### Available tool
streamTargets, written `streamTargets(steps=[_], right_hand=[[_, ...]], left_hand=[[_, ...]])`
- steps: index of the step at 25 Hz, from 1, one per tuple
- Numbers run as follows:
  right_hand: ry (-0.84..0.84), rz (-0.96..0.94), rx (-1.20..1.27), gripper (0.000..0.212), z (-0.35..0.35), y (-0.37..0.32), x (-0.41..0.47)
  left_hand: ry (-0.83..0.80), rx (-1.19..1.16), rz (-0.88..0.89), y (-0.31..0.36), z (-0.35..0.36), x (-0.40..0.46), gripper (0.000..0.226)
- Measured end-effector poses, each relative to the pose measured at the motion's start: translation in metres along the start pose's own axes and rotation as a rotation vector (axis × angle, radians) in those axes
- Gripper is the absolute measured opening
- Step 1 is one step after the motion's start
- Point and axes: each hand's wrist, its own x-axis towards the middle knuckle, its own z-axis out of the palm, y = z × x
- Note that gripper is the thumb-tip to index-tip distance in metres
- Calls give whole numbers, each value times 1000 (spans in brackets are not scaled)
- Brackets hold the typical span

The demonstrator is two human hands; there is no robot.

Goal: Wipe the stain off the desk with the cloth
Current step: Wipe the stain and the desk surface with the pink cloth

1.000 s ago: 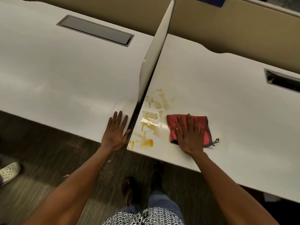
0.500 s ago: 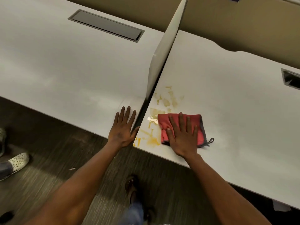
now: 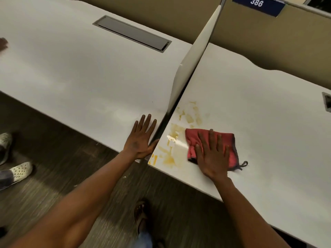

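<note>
Right hand (image 3: 213, 156) lies flat, fingers spread, pressing a folded red cloth (image 3: 193, 142) onto the desk (image 3: 268, 122), just right of the yellow stain (image 3: 172, 145). Left hand (image 3: 141, 138) rests flat w/ nothing in it, left of the stain. Cloth looks soft, light & prone to bunching, so palm pressure beats pinching.

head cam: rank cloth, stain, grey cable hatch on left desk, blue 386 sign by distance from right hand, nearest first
1. cloth: directly under the right hand, pressed flat.
2. stain: just left of the cloth, by the desk's front corner.
3. grey cable hatch: far back on the left desk, past the divider.
4. 386 sign: on the back partition, top of view, farthest.
</note>
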Motion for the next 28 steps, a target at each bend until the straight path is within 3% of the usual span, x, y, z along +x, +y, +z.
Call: streamTargets(steps=[2, 8, 14, 16, 19, 22, 25, 28], right_hand=[[27, 73, 39, 63, 2, -23, 13], [-115, -391, -29, 59, 14, 13, -50], [0, -71, -3, 56, -19, 16, 88], [9, -74, -18, 57, -18, -12, 121], [2, -321, -35, 57, -8, -34, 105], [-61, -505, -17, 55, -5, 7, 50], [-11, -355, 14, 58, -23, 55, 70], [86, -175, 9, 57, -29, 32, 136]], left_hand=[[-7, 21, -1, -2, -3, 12, 86], [85, -63, -55, -7, 7, 17, 83], [156, -114, -112, -5, 14, 21, 85], [158, -124, -116, -5, 17, 23, 85], [183, -143, -102, -7, 17, 23, 85], [197, -150, -82, -7, 16, 21, 85], [191, -130, -95, -6, 17, 22, 86], [191, -121, -101, -6, 21, 24, 86]])
